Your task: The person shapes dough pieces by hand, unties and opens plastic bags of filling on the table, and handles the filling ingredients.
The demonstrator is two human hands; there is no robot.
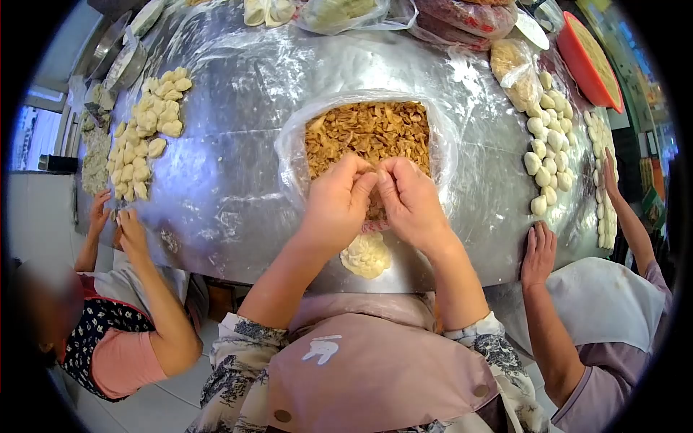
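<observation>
My left hand (337, 191) and my right hand (410, 200) meet over the near part of a plastic-lined container (290, 144). Thumbs and forefingers of both are pinched together, fingertips touching. Whatever is between them is hidden or too small to name. Brown chopped filling (368, 130) fills the container below and beyond my fingers. Just below my wrists, near the table's front edge, lies a pale, floury pile of flat dough rounds (366, 255).
Filled dough pieces (148, 130) cover the table's left side; round dough balls (550, 144) line the right. Bagged food (465, 18) and a red basin (590, 61) stand at the back. A co-worker's hands (130, 231) work at left, another's hand (539, 256) rests at right.
</observation>
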